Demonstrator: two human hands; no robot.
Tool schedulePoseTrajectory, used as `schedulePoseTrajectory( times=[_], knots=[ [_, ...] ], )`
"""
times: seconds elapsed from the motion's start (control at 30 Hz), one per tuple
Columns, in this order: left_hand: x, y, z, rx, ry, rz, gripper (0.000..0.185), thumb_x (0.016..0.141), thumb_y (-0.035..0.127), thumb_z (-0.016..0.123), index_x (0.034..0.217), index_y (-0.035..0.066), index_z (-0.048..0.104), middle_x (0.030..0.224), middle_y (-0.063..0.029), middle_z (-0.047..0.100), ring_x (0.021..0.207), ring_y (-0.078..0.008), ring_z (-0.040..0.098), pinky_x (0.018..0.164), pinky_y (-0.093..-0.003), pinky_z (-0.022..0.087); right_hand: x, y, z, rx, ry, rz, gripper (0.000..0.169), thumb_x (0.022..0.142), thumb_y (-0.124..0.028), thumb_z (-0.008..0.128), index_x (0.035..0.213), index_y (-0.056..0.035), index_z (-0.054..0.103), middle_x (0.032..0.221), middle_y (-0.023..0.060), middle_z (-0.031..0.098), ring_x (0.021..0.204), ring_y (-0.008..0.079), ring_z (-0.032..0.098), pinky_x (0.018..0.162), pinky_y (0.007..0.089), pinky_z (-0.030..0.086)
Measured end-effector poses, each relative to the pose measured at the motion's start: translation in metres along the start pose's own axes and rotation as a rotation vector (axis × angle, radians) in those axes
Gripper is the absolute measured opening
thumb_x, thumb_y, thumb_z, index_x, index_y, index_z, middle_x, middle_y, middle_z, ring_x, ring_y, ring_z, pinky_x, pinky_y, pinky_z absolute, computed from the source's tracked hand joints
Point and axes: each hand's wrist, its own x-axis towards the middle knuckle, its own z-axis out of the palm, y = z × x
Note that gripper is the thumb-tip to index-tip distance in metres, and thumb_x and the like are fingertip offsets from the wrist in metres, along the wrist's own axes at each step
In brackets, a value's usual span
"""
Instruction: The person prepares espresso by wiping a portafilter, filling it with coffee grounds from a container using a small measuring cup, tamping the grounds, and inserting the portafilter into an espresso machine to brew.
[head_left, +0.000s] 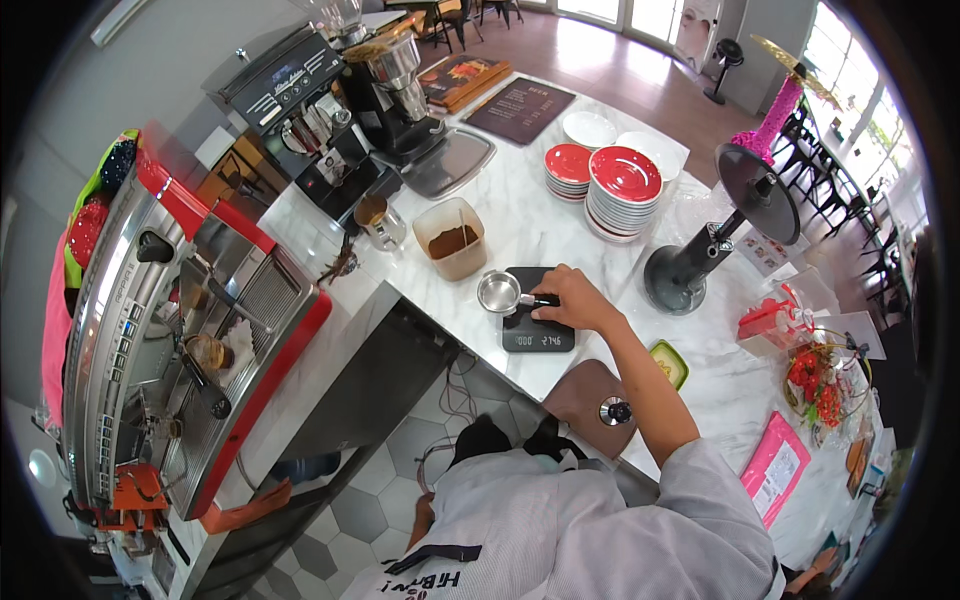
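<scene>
My right hand (574, 298) grips the black handle of a portafilter (499, 292). Its metal basket faces up, showing bright metal inside, and juts past the left edge of a black digital scale (538, 339) with lit digits. Whether the portafilter touches the scale I cannot tell. Left of it stands a square plastic tub (451, 259) of ground coffee with a utensil upright in it. A coffee tamper (616, 411) rests on a brown mat (581, 401) at the counter's front edge. Low beside my body, my left hand (422, 517) is only partly visible, its fingers unclear.
A red-trimmed espresso machine (247, 420) stands left. Behind the tub are a steel milk pitcher (380, 223) and a coffee grinder (390, 97). Stacked saucers (624, 187), a dark lever-like stand (677, 277) and a green dish (669, 364) occupy the marble counter (517, 225). Another person's hand (823, 559) shows lower right.
</scene>
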Motion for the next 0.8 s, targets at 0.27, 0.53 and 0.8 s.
schedulePoseTrajectory(
  times=[0.27, 0.53, 0.8],
  knots=[
    [0.029, 0.043, 0.010, -0.086, -0.203, -0.141, 0.026, 0.089, 0.023, 0.063, 0.102, 0.004, 0.076, 0.088, -0.0178, 0.074, 0.087, -0.0308, 0.072, 0.077, -0.0423, 0.057, -0.046, -0.032, -0.003, -0.307, 0.140, 0.246, 0.125, 0.057, -0.024, 0.095, 0.160, -0.0230, 0.024, 0.156, 0.0147, 0.033, 0.149, 0.0398, 0.026, 0.118, 0.0635, 0.024],
    [0.132, 0.188, -0.201, -0.242, 0.506, 0.117, 0.025, 0.091, 0.024, 0.070, 0.087, -0.001, 0.069, 0.068, -0.0137, 0.065, 0.060, -0.0217, 0.061, 0.061, -0.0382, 0.050, -0.115, -0.035, -0.022, -0.131, 0.503, 0.337, 0.097, 0.069, -0.026, 0.089, 0.152, -0.0098, 0.041, 0.149, 0.0208, 0.042, 0.137, 0.0423, 0.040, 0.112, 0.0514, 0.035],
    [0.193, 0.387, -0.367, -0.557, 0.667, 0.591, 0.098, 0.072, 0.010, 0.087, 0.152, 0.003, 0.031, 0.143, -0.0153, 0.048, 0.131, -0.0260, 0.048, 0.106, -0.0382, 0.043, -0.141, -0.054, 0.013, 0.189, 0.861, 0.437, 0.039, 0.079, -0.017, 0.083, 0.112, -0.0006, 0.069, 0.114, 0.0152, 0.067, 0.108, 0.0307, 0.063, 0.095, 0.0384, 0.048]
  ],
)
